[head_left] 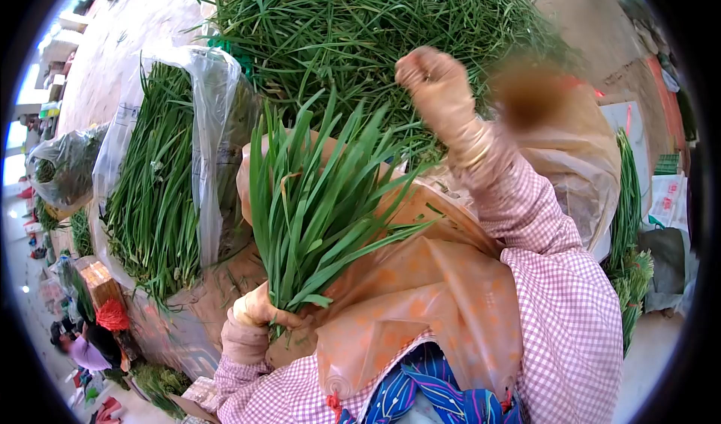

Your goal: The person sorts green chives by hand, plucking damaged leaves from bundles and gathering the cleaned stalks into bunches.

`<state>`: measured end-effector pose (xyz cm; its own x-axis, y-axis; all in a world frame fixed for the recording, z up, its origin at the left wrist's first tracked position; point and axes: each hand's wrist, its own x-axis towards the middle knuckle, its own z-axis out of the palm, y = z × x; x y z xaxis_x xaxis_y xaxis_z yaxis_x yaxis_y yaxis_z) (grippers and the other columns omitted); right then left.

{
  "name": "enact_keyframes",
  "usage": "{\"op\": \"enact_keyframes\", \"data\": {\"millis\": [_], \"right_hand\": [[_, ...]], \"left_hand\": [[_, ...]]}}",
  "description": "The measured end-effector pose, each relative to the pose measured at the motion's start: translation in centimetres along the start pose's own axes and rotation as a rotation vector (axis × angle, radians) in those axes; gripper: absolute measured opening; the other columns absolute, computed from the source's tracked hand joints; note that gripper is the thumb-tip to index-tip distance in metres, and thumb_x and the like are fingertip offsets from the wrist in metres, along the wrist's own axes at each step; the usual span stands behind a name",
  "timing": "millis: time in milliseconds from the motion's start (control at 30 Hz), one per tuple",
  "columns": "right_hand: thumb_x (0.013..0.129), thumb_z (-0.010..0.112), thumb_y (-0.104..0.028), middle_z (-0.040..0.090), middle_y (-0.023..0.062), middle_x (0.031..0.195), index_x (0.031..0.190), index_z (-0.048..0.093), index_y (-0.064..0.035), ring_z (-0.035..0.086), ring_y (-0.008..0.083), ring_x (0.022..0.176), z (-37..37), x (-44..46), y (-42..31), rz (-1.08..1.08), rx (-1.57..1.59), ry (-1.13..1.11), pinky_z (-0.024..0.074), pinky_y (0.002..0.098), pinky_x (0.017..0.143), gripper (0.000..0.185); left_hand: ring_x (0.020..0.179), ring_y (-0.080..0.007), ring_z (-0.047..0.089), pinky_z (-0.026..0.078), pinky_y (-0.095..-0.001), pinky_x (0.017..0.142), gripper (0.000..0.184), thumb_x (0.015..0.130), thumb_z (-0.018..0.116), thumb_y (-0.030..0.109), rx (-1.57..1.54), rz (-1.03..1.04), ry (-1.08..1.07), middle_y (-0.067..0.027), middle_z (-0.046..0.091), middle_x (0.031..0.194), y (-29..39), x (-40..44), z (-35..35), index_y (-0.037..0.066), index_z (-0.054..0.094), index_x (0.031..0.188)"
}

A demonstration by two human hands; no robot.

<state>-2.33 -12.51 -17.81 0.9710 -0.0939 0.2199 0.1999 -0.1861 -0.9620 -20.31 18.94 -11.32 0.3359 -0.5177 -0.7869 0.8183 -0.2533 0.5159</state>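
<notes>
My left hand (264,308) is closed around the lower ends of a bunch of garlic chives (308,214). The long flat leaves fan upward over my lap, one of them with a yellowed, withered part. My right hand (433,72) is raised apart from the bunch, in front of a large loose heap of garlic chives (323,26). Its fingers are curled in; whatever is inside them, if anything, is hidden. An orange-tinted plastic apron (443,274) covers my lap, with scattered leaf bits on it.
To the left, a clear plastic bag (206,138) holds upright, packed chives. Beyond it lies another stuffed bag (67,165). More green bundles (627,214) stand at the right. A blurred brown shape (529,97) is near the right arm. A person (90,349) is at the far lower left.
</notes>
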Motion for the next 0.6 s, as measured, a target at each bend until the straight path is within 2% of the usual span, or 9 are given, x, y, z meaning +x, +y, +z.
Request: {"op": "enact_keyframes", "data": {"millis": [33, 100, 133, 167, 233, 367, 500, 533, 600], "right_hand": [[0.088, 0.057, -0.006, 0.06, 0.0033, 0.069, 0.079, 0.06, -0.0027, 0.052, 0.0119, 0.064, -1.0, 0.7, 0.4, 0.132, 0.2, 0.054, 0.0458, 0.026, 0.061, 0.01], [0.088, 0.055, -0.002, 0.061, 0.0017, 0.074, 0.086, 0.061, -0.0025, 0.056, 0.0109, 0.069, -2.4, 1.1, -0.4, 0.193, 0.363, 0.088, 0.0479, 0.0236, 0.065, 0.006], [0.09, 0.057, -0.007, 0.063, 0.0051, 0.079, 0.093, 0.061, 0.0001, 0.059, 0.0116, 0.073, -3.3, 0.6, -0.6, 0.187, 0.382, 0.018, 0.0498, 0.0239, 0.066, 0.009], [0.09, 0.057, -0.007, 0.063, 0.0051, 0.079, 0.093, 0.061, 0.0001, 0.059, 0.0116, 0.073, -4.0, 0.1, -1.0, 0.188, 0.379, 0.025, 0.0498, 0.0239, 0.066, 0.009], [0.092, 0.055, -0.014, 0.064, 0.0067, 0.083, 0.097, 0.062, 0.0006, 0.06, 0.0119, 0.073, -5.2, -1.0, -1.9, 0.334, 0.375, -0.356, 0.0505, 0.0247, 0.067, 0.017], [0.091, 0.056, -0.031, 0.065, 0.0061, 0.083, 0.102, 0.063, -0.0007, 0.06, 0.0123, 0.072, -4.3, -2.1, -2.0, 0.386, 0.262, -0.669, 0.0504, 0.0259, 0.067, 0.033], [0.089, 0.06, -0.036, 0.065, 0.0034, 0.081, 0.101, 0.064, -0.0022, 0.057, 0.0101, 0.07, -3.2, -2.7, -2.2, 0.44, 0.428, -0.792, 0.0481, 0.0251, 0.062, 0.037], [0.087, 0.062, -0.033, 0.063, 0.0001, 0.076, 0.094, 0.062, -0.0016, 0.055, 0.0066, 0.07, -2.7, -2.9, -2.6, 0.467, 0.453, -0.781, 0.0456, 0.0223, 0.064, 0.032], [0.087, 0.062, -0.034, 0.064, 0.0004, 0.078, 0.096, 0.063, -0.003, 0.055, 0.0075, 0.069, -2.0, -3.0, -2.9, 0.489, 0.358, -0.785, 0.0458, 0.0229, 0.061, 0.032]], "left_hand": [[0.08, -0.0145, 0.057, 0.048, -0.0288, 0.069, 0.052, 0.056, 0.072, -0.006, 0.0, -0.001, -0.005, -0.0068, 0.063, 0.099, -0.4, 0.2, -0.2, 0.0, 0.063, 0.107], [0.079, -0.0145, 0.056, 0.047, -0.0286, 0.066, 0.051, 0.056, 0.072, -0.006, -0.032, 0.079, -0.048, -0.0073, 0.062, 0.101, -1.9, 0.4, -1.2, 0.0, 0.063, 0.106], [0.079, -0.0145, 0.056, 0.047, -0.0286, 0.066, 0.051, 0.056, 0.072, -0.006, -0.029, 0.076, -0.052, -0.0073, 0.062, 0.101, -2.5, 0.6, -1.7, 0.0, 0.063, 0.106], [0.078, -0.0145, 0.056, 0.047, -0.0285, 0.064, 0.05, 0.055, 0.072, -0.006, -0.038, 0.107, -0.086, -0.0079, 0.062, 0.101, -2.9, 0.9, -2.0, -0.001, 0.064, 0.104], [0.077, -0.0145, 0.056, 0.047, -0.0284, 0.063, 0.049, 0.055, 0.072, -0.007, -0.045, 0.136, -0.126, -0.0084, 0.062, 0.101, -3.5, 1.1, -2.2, -0.001, 0.065, 0.102], [0.072, -0.0143, 0.055, 0.045, -0.0285, 0.058, 0.045, 0.054, 0.071, -0.008, -0.085, 0.146, -0.059, -0.0099, 0.062, 0.1, -3.2, 0.8, -1.5, -0.003, 0.065, 0.098], [0.069, -0.0147, 0.055, 0.045, -0.0287, 0.056, 0.042, 0.054, 0.07, -0.007, -0.063, 0.163, -0.034, -0.0105, 0.061, 0.099, -3.9, 0.8, -1.7, -0.003, 0.064, 0.096], [0.069, -0.0147, 0.055, 0.045, -0.0287, 0.056, 0.042, 0.054, 0.07, -0.007, -0.064, 0.16, -0.032, -0.0105, 0.061, 0.099, -4.0, 0.7, -1.8, -0.003, 0.064, 0.096], [0.068, -0.0153, 0.056, 0.046, -0.0292, 0.056, 0.042, 0.054, 0.07, -0.006, -0.171, 0.114, -0.054, -0.0105, 0.062, 0.098, -4.3, 0.6, -2.0, -0.002, 0.065, 0.096]]}}
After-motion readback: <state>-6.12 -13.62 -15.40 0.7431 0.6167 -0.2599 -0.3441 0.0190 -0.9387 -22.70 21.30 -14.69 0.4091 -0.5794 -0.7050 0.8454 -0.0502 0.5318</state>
